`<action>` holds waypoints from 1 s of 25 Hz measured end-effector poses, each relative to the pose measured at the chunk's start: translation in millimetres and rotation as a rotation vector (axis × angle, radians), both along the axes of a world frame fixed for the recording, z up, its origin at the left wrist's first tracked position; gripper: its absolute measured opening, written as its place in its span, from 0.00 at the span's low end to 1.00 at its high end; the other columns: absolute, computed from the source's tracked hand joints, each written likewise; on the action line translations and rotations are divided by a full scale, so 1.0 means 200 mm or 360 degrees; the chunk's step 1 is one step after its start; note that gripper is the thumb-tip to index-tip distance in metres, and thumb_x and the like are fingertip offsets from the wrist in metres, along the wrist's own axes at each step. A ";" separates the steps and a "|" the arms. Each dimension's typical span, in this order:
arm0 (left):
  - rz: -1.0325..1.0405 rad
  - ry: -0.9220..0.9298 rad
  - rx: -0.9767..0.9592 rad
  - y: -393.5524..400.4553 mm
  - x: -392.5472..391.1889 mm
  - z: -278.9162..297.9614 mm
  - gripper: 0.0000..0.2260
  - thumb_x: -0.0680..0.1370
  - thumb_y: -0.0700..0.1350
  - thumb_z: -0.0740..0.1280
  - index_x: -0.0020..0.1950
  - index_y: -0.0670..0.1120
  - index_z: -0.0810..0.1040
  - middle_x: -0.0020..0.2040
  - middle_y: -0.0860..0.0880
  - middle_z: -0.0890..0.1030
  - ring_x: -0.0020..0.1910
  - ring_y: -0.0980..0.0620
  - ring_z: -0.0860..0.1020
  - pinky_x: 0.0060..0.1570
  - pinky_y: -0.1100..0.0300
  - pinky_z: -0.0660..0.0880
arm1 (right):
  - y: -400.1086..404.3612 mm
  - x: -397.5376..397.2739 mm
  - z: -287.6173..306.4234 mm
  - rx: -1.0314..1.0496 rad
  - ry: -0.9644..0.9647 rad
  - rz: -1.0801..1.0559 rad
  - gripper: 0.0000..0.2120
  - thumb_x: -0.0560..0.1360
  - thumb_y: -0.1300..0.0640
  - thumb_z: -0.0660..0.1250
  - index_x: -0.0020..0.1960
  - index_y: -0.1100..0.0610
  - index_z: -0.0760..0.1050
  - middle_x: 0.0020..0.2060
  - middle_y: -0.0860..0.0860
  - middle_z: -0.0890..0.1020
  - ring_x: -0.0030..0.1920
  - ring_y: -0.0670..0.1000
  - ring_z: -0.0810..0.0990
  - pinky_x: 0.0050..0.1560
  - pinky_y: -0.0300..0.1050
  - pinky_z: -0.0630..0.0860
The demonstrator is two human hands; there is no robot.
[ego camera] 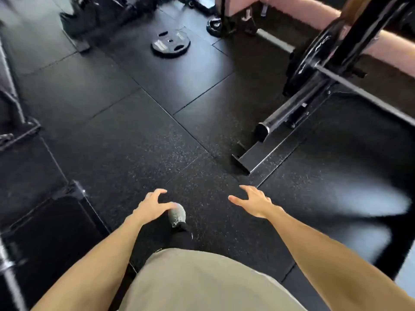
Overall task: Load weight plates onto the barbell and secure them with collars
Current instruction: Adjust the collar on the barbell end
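Observation:
A black weight plate (170, 44) with grip slots lies flat on the rubber floor, far ahead and slightly left. At the upper right a barbell (350, 85) rests in a rack, with a large black plate (308, 57) on its near sleeve. A smaller plate (214, 26) leans by equipment at the top centre. My left hand (151, 206) and my right hand (253, 202) are stretched out in front of me at waist height, fingers spread and relaxed, holding nothing. No collar is visible.
The rack's black steel foot (267, 151) runs across the floor ahead on the right. Dark frame parts (20, 129) stand at the left edge. My shoe (177, 217) shows below my left hand. Black rubber mats (125, 122) cover the floor.

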State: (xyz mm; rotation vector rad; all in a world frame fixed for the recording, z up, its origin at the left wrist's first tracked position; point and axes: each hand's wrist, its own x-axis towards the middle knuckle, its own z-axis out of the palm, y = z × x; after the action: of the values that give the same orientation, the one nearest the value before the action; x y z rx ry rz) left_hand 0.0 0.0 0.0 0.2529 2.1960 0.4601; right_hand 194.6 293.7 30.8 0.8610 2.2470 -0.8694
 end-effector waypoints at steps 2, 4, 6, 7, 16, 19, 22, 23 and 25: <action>0.0083 -0.0031 0.0000 -0.05 -0.20 0.03 0.43 0.59 0.74 0.69 0.72 0.60 0.66 0.75 0.46 0.63 0.72 0.41 0.67 0.69 0.39 0.65 | -0.02 -0.25 -0.03 -0.0022 0.0023 0.0062 0.44 0.71 0.24 0.55 0.79 0.47 0.55 0.78 0.48 0.58 0.77 0.56 0.59 0.72 0.63 0.57; 0.0121 -0.0039 0.0006 -0.09 -0.47 0.04 0.46 0.56 0.76 0.68 0.72 0.61 0.66 0.75 0.47 0.63 0.72 0.41 0.67 0.69 0.38 0.64 | -0.02 -0.52 -0.05 -0.0009 0.0012 0.0090 0.44 0.70 0.24 0.55 0.79 0.47 0.54 0.78 0.48 0.58 0.77 0.56 0.59 0.72 0.63 0.58; 0.0128 -0.0035 0.0020 -0.10 -0.77 0.05 0.47 0.55 0.77 0.68 0.72 0.61 0.65 0.75 0.47 0.63 0.72 0.42 0.67 0.69 0.37 0.64 | -0.03 -0.82 -0.05 0.0010 0.0018 0.0096 0.46 0.70 0.23 0.54 0.79 0.47 0.54 0.78 0.48 0.58 0.77 0.55 0.59 0.72 0.62 0.58; 0.0110 -0.0021 0.0029 -0.09 -0.92 0.08 0.47 0.56 0.77 0.68 0.71 0.62 0.65 0.75 0.47 0.63 0.72 0.42 0.67 0.69 0.37 0.64 | -0.03 -0.96 -0.05 0.0017 0.0033 0.0093 0.46 0.69 0.22 0.54 0.79 0.47 0.54 0.78 0.48 0.58 0.77 0.55 0.59 0.72 0.62 0.59; 0.0074 0.0066 0.0180 0.33 -2.07 0.16 0.38 0.70 0.67 0.72 0.75 0.58 0.63 0.78 0.46 0.60 0.74 0.40 0.64 0.70 0.36 0.63 | 0.32 -1.99 -0.05 0.0053 0.0069 0.0033 0.45 0.69 0.23 0.56 0.79 0.46 0.54 0.78 0.48 0.58 0.77 0.56 0.58 0.73 0.61 0.58; 0.0088 0.0077 0.0209 0.59 -2.44 0.12 0.36 0.72 0.64 0.72 0.75 0.57 0.62 0.78 0.47 0.59 0.74 0.41 0.64 0.71 0.36 0.63 | 0.56 -2.34 -0.13 0.0063 0.0072 0.0017 0.46 0.68 0.22 0.55 0.79 0.46 0.54 0.78 0.49 0.58 0.76 0.56 0.60 0.73 0.63 0.58; 0.0136 0.0052 0.0226 0.85 -2.80 0.13 0.36 0.71 0.65 0.72 0.75 0.58 0.63 0.78 0.47 0.60 0.74 0.42 0.64 0.71 0.36 0.63 | 0.82 -2.72 -0.13 0.0048 0.0078 0.0004 0.46 0.69 0.22 0.56 0.79 0.46 0.54 0.78 0.49 0.59 0.76 0.56 0.61 0.73 0.64 0.59; 0.0143 0.0052 0.0230 0.93 -2.91 0.15 0.37 0.70 0.66 0.72 0.75 0.59 0.63 0.78 0.47 0.60 0.74 0.42 0.64 0.70 0.36 0.63 | 0.91 -2.84 -0.12 0.0046 0.0077 0.0011 0.46 0.69 0.23 0.56 0.79 0.46 0.54 0.78 0.49 0.59 0.76 0.57 0.61 0.73 0.64 0.59; 0.0135 0.0046 0.0234 1.10 -3.13 0.17 0.39 0.67 0.68 0.71 0.74 0.59 0.63 0.77 0.48 0.61 0.74 0.42 0.65 0.70 0.36 0.64 | 1.09 -3.09 -0.11 0.0043 0.0075 0.0036 0.47 0.67 0.21 0.55 0.79 0.46 0.54 0.78 0.49 0.59 0.76 0.56 0.61 0.73 0.64 0.60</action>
State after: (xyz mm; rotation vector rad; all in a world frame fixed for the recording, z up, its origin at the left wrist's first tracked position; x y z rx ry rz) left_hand -625.3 220.2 34.7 0.2471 2.2099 0.6700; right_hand -423.7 511.4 8.4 0.8336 2.3095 -0.8588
